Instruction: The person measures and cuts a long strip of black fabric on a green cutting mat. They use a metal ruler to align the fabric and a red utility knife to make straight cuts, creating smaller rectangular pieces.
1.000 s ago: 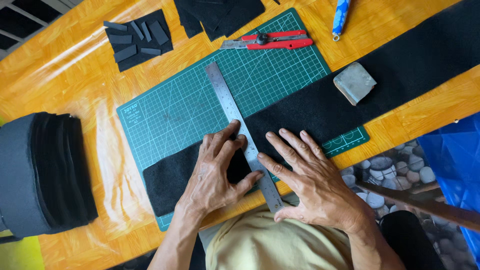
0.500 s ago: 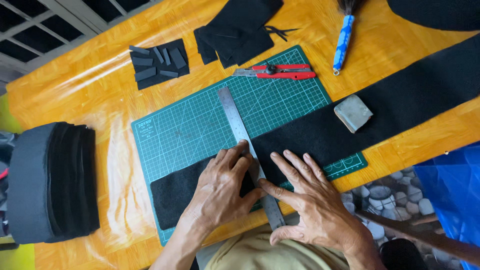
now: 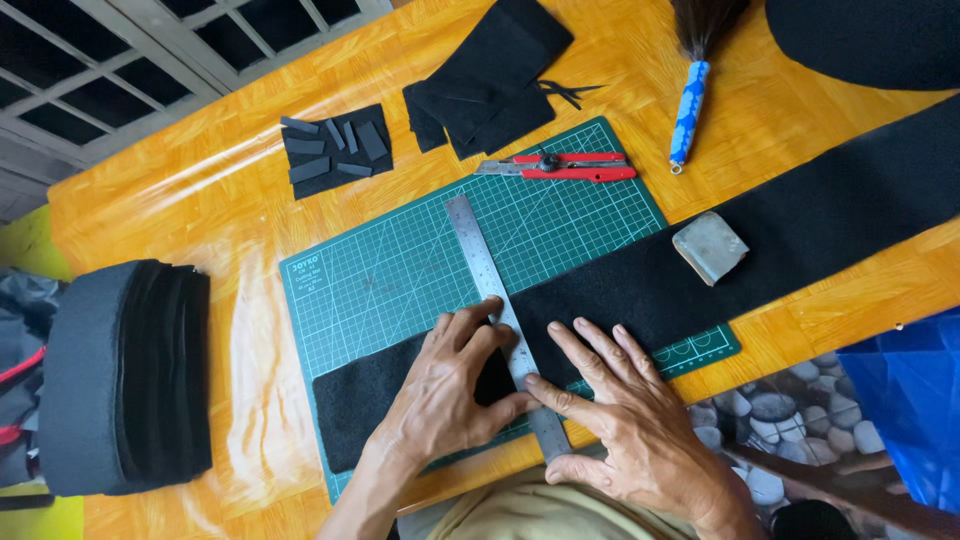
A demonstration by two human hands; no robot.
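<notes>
Left hand (image 3: 450, 395) hiding felt strip (image 3: 700, 270), steel ruler (image 3: 500, 310) end under right hand (image 3: 625, 420)

Ruler (image 3: 497, 305) on felt strip (image 3: 700, 270), on mat (image 3: 400, 270)

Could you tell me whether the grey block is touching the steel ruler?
Apart. The head view shows the grey block resting on black felt, with a stretch of felt between it and the ruler.

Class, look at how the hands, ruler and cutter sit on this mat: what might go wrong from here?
1. Left hand fingertips lie along the steel ruler edge; a blade run there might nick them.
2. The long black felt strip trails off the green cutting mat, so its pull might shift the line.
3. The red cutter lies beyond easy reach.
</notes>
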